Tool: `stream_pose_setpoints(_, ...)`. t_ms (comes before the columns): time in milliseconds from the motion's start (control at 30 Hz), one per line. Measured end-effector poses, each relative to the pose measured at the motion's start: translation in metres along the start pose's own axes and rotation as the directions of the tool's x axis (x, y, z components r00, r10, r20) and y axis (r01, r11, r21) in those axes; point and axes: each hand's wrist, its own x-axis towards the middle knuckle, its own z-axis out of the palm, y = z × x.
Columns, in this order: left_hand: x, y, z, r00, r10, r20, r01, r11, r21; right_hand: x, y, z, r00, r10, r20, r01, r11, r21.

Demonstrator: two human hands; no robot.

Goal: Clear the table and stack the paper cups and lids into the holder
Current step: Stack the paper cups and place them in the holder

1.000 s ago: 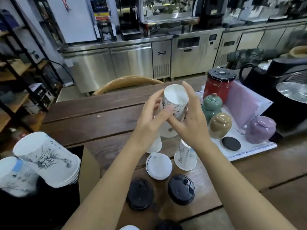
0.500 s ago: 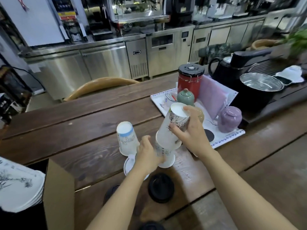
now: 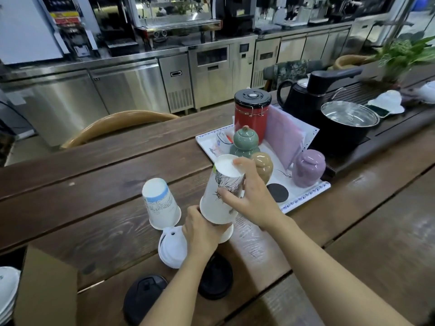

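My right hand (image 3: 249,198) grips an upside-down white paper cup (image 3: 219,196) with a dark drawing, tilted over a second inverted cup whose rim (image 3: 227,232) shows beneath it. My left hand (image 3: 200,231) wraps around that lower cup, hiding most of it. Another inverted cup with a blue band (image 3: 161,204) stands alone to the left. A white lid (image 3: 171,247) lies on the wooden table (image 3: 94,184) by my left wrist. Two black lids (image 3: 144,296) (image 3: 217,277) lie nearer to me, the right one partly under my left forearm.
A cardboard box (image 3: 47,292) with stacked white cups (image 3: 7,288) sits at the lower left edge. A white tray (image 3: 303,196) holds a red canister (image 3: 250,111) and ceramic jars. A black kettle (image 3: 306,95) and pot (image 3: 346,123) stand on the right. A chair back (image 3: 117,123) is behind the table.
The view has swung right, pushing the box to the edge. My right hand brought the raised cup down over a standing cup, and my left hand dropped to grip that lower cup.
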Motion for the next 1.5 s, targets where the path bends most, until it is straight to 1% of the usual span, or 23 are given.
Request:
stream_pose_setpoints(67, 0.002, -0.001, -0.003, 0.998, 0.015, 0.053, -0.016, 1.000, 0.017, -0.001, 0.003, 0.001, 1.000, 0.009, 0.010, -0.009, 1.000, 0.025)
stream_pose_setpoints(100, 0.002, -0.002, -0.005, 0.994, 0.029, 0.107, -0.030, 1.000, 0.009, -0.002, 0.005, 0.002, 1.000, 0.010, 0.017, -0.011, 0.999, 0.034)
stream_pose_setpoints(167, 0.003, -0.009, -0.013, 0.972, 0.049, 0.228, -0.033, 0.997, -0.070, -0.003, 0.008, 0.003, 0.999, 0.010, 0.043, -0.011, 0.999, 0.036)
stream_pose_setpoints(233, 0.007, -0.019, -0.019, 0.951, 0.067, 0.303, -0.024, 0.990, -0.141, -0.004, 0.011, 0.004, 0.997, 0.012, 0.071, -0.015, 0.999, 0.036)
stream_pose_setpoints(333, 0.010, -0.026, -0.027, 0.916, 0.108, 0.386, -0.060, 0.989, -0.133, -0.008, 0.019, 0.007, 0.990, 0.052, 0.133, -0.055, 0.998, 0.014)
stream_pose_setpoints(400, 0.011, -0.026, -0.031, 0.929, 0.089, 0.360, -0.060, 0.994, -0.091, -0.011, 0.028, 0.012, 0.981, 0.066, 0.184, -0.063, 0.998, -0.021)
stream_pose_setpoints(467, 0.011, -0.025, -0.035, 0.969, 0.038, 0.244, -0.020, 0.997, -0.077, -0.015, 0.038, 0.018, 0.972, 0.079, 0.219, -0.072, 0.997, -0.041)
stream_pose_setpoints(533, 0.010, -0.021, -0.039, 0.989, -0.006, 0.145, 0.030, 0.986, -0.162, -0.019, 0.047, 0.024, 0.965, 0.084, 0.250, -0.071, 0.996, -0.060)
stream_pose_setpoints(600, 0.006, -0.015, -0.042, 0.993, -0.015, 0.121, 0.047, 0.963, -0.264, -0.025, 0.052, 0.027, 0.951, 0.082, 0.298, -0.072, 0.996, -0.045)
stream_pose_setpoints(667, 0.005, -0.009, -0.041, 0.985, -0.062, 0.159, 0.120, 0.915, -0.385, -0.030, 0.055, 0.028, 0.937, 0.090, 0.337, -0.106, 0.994, 0.029)
stream_pose_setpoints(733, 0.004, -0.004, -0.038, 0.968, -0.133, 0.211, 0.223, 0.844, -0.488, -0.033, 0.052, 0.028, 0.936, 0.151, 0.318, -0.214, 0.962, 0.171)
stream_pose_setpoints(800, 0.005, -0.002, -0.032, 0.946, -0.187, 0.263, 0.305, 0.787, -0.536, -0.031, 0.049, 0.028, 0.935, 0.258, 0.244, -0.341, 0.845, 0.412)
stream_pose_setpoints(867, 0.006, -0.003, -0.027, 0.929, -0.206, 0.309, 0.349, 0.766, -0.539, -0.030, 0.048, 0.032, 0.880, 0.433, 0.194, -0.461, 0.684, 0.566)
stream_pose_setpoints(900, 0.008, -0.006, -0.024, 0.921, -0.213, 0.325, 0.363, 0.770, -0.525, -0.029, 0.052, 0.037, 0.843, 0.501, 0.196, -0.514, 0.642, 0.569)
stream_pose_setpoints(967, 0.008, -0.009, -0.019, 0.898, -0.233, 0.372, 0.399, 0.787, -0.470, -0.030, 0.060, 0.046, 0.802, 0.549, 0.235, -0.581, 0.625, 0.521)
stream_pose_setpoints(1067, 0.004, -0.012, -0.012, 0.847, -0.250, 0.470, 0.473, 0.757, -0.450, -0.037, 0.070, 0.057, 0.746, 0.552, 0.371, -0.659, 0.534, 0.529)
stream_pose_setpoints(1133, 0.000, -0.008, -0.011, 0.827, -0.233, 0.512, 0.500, 0.722, -0.478, -0.036, 0.066, 0.057, 0.739, 0.535, 0.410, -0.669, 0.509, 0.543)
stream_pose_setpoints(1200, -0.002, -0.004, -0.010, 0.820, -0.223, 0.526, 0.508, 0.708, -0.491, -0.031, 0.062, 0.055, 0.735, 0.543, 0.406, -0.670, 0.488, 0.559)
stream_pose_setpoints(1267, -0.002, 0.000, -0.012, 0.841, -0.193, 0.505, 0.465, 0.735, -0.493, -0.027, 0.057, 0.054, 0.745, 0.531, 0.404, -0.655, 0.468, 0.593)
stream_pose_setpoints(1333, 0.000, 0.003, -0.017, 0.861, -0.168, 0.481, 0.431, 0.744, -0.511, -0.021, 0.053, 0.053, 0.753, 0.524, 0.397, -0.645, 0.471, 0.601)
stream_pose_setpoints(1367, 0.001, 0.006, -0.021, 0.876, -0.147, 0.460, 0.403, 0.747, -0.529, -0.018, 0.046, 0.052, 0.767, 0.512, 0.386, -0.631, 0.496, 0.596)
stream_pose_setpoints(1433, 0.001, 0.015, -0.031, 0.915, -0.124, 0.384, 0.344, 0.737, -0.581, -0.007, 0.033, 0.052, 0.803, 0.473, 0.362, -0.588, 0.530, 0.611)
stream_pose_setpoints(1500, 0.003, 0.024, -0.045, 0.959, -0.125, 0.253, 0.264, 0.718, -0.645, 0.009, 0.013, 0.054, 0.828, 0.451, 0.333, -0.552, 0.549, 0.628)
